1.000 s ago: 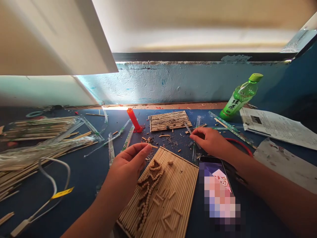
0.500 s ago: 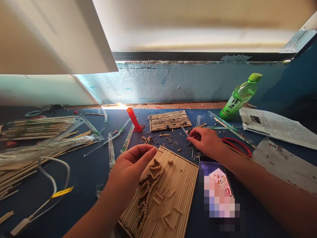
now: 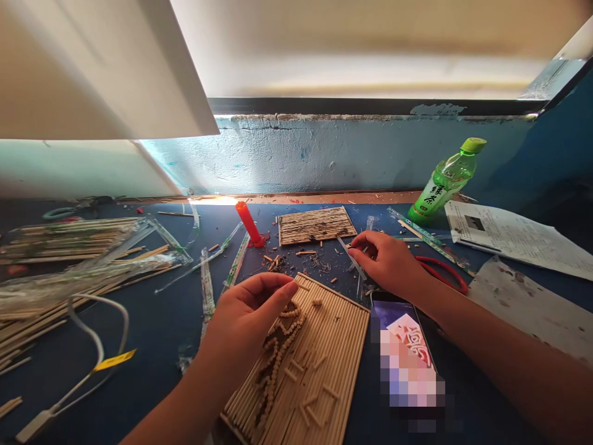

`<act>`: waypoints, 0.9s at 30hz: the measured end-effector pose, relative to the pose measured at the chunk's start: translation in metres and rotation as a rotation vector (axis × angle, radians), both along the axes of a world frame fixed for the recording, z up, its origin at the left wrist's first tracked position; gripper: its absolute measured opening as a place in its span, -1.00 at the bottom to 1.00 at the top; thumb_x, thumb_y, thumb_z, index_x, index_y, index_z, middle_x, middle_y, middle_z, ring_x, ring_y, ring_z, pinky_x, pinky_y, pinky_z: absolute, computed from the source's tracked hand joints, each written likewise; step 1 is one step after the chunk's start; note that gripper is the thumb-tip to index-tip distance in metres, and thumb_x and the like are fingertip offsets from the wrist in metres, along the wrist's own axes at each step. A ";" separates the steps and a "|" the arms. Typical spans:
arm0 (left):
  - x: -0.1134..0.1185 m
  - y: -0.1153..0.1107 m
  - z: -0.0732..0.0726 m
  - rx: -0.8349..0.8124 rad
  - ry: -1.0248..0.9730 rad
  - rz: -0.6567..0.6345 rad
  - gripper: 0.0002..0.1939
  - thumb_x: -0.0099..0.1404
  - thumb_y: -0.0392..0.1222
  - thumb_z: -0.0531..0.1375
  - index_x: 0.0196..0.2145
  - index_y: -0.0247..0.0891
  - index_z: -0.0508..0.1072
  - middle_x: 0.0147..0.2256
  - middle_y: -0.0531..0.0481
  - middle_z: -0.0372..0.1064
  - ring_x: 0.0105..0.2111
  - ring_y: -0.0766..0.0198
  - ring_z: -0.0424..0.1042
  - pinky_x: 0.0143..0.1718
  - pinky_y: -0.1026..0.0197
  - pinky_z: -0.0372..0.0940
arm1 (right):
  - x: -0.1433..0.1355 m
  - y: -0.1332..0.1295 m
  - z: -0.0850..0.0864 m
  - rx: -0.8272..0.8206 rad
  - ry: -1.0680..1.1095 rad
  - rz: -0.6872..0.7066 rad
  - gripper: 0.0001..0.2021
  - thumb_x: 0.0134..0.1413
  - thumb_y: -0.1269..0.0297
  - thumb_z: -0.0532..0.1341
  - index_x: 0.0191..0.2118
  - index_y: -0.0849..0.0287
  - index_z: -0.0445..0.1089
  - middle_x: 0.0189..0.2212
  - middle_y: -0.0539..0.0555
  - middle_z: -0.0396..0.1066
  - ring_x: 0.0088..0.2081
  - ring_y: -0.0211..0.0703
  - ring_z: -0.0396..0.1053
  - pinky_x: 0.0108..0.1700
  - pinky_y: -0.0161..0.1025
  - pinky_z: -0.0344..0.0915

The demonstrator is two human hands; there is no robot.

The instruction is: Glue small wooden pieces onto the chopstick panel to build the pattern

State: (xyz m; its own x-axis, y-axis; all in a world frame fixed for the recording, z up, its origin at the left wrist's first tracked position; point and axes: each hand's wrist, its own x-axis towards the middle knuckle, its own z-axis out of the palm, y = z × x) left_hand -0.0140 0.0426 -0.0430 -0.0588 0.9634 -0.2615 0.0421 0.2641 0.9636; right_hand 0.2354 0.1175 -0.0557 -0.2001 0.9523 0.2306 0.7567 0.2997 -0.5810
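Note:
My left hand (image 3: 259, 309) pinches a short piece of wooden stick (image 3: 302, 285) between thumb and forefinger, above the top edge of a board of stick rows (image 3: 343, 334). On that board lie a winding line of small wooden beads or stubs (image 3: 278, 364) and several loose short stick pieces (image 3: 319, 408). My right hand (image 3: 382, 256) is beyond the board, fingers curled together beside a translucent strip (image 3: 352, 259) on the table. A tiny dark spot shows at its fingertips; what they hold, if anything, I cannot make out.
A red candle (image 3: 249, 224) stands tilted behind, left of a smaller sooty stick panel (image 3: 317, 225). A phone (image 3: 410, 346) lies beneath my right forearm. Right of it are red-handled tool grips (image 3: 445, 275), a green tea bottle (image 3: 445, 185) and papers (image 3: 519, 238). Bagged sticks (image 3: 78, 247) and a white cable (image 3: 99, 340) lie left.
My right hand has shifted slightly up and right, and more of the translucent strip shows beside it. The left hand keeps its pinch on the stick piece. The candle's flame no longer shows.

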 end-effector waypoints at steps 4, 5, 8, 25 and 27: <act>0.000 -0.003 -0.005 0.070 0.111 -0.043 -0.74 0.16 0.06 0.35 -0.29 -0.14 0.58 -0.38 -0.04 0.52 -0.39 0.20 0.44 -0.40 0.25 0.29 | -0.021 -0.029 0.027 0.015 0.120 0.186 -0.84 0.20 0.20 0.19 -0.14 0.10 0.42 -0.36 0.02 0.48 -0.40 -0.23 0.36 -0.32 -0.26 0.25; 0.001 -0.004 -0.006 0.105 0.156 -0.056 -0.76 0.17 0.05 0.34 -0.29 -0.13 0.58 -0.38 -0.04 0.51 -0.40 0.19 0.43 -0.40 0.23 0.29 | -0.026 -0.037 0.033 -0.002 0.140 0.242 -0.83 0.19 0.19 0.22 -0.13 0.09 0.41 -0.32 0.01 0.49 -0.38 -0.23 0.36 -0.31 -0.27 0.26; 0.003 -0.008 -0.008 0.251 0.269 -0.093 -0.83 0.21 0.00 0.33 -0.31 -0.11 0.58 -0.38 -0.01 0.46 -0.41 0.20 0.39 -0.41 0.20 0.26 | -0.039 -0.055 0.042 -0.035 0.166 0.369 -0.79 0.13 0.22 0.29 -0.10 0.05 0.42 -0.24 -0.03 0.50 -0.32 -0.25 0.38 -0.25 -0.30 0.29; 0.007 -0.014 -0.003 0.485 0.419 -0.181 -0.88 0.29 -0.15 0.26 -0.23 -0.06 0.60 -0.30 0.00 0.40 -0.30 0.19 0.41 -0.28 0.19 0.28 | -0.021 -0.036 0.035 -0.201 0.241 0.388 -0.87 0.13 0.28 0.25 -0.22 0.11 0.52 -0.37 0.00 0.51 -0.39 -0.26 0.35 -0.34 -0.29 0.25; 0.005 -0.012 -0.006 0.523 0.495 -0.198 -0.89 0.31 -0.16 0.25 -0.22 -0.06 0.58 -0.27 0.01 0.40 -0.27 0.20 0.42 -0.25 0.19 0.28 | -0.016 -0.028 0.029 -0.238 0.270 0.388 -0.87 0.12 0.24 0.27 -0.26 0.13 0.53 -0.40 -0.01 0.48 -0.41 -0.28 0.32 -0.37 -0.30 0.22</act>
